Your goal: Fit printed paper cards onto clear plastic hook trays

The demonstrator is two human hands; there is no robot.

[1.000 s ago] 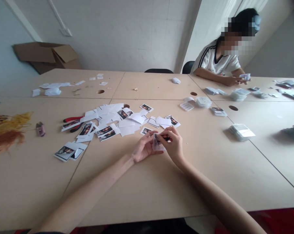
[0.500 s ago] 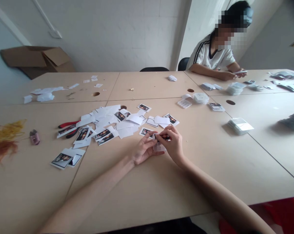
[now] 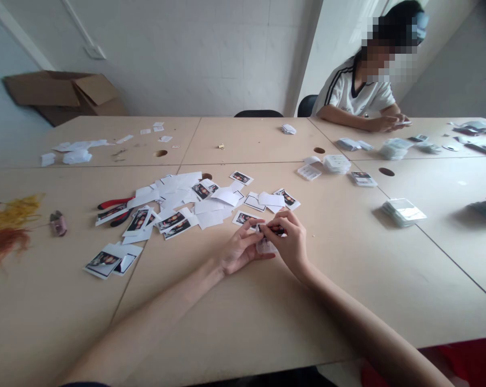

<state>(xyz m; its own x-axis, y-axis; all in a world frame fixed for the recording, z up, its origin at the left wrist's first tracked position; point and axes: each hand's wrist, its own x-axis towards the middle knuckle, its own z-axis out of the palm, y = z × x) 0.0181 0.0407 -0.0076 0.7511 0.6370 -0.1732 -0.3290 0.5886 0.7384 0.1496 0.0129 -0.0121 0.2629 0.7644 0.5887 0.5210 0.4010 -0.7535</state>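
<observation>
My left hand (image 3: 239,250) is closed around a small clear plastic box (image 3: 266,246) that appears to have compartments. Pressed to the top of that box, my right hand (image 3: 290,239) pinches a dark printed card (image 3: 278,231), mostly covered by the fingers. Just beyond my hands lies another printed card (image 3: 243,218). It is at the near edge of a loose pile of white and printed cards (image 3: 204,207) spread to the left. Red-handled pliers (image 3: 116,203) are partly under the pile's left side.
Stacks of clear boxes (image 3: 404,212) stand to the right, with more boxes (image 3: 336,164) farther back. A co-worker (image 3: 355,94) sits across the table holding something flat. On the left are a pink clipper-like tool (image 3: 58,223) and yellow raffia-like strands (image 3: 23,209). A cardboard box (image 3: 61,94) stands behind.
The view has shifted slightly. My hands stay on the clear box with the card, almost unmoved. Across the table, the co-worker's hands have drawn closer together.
</observation>
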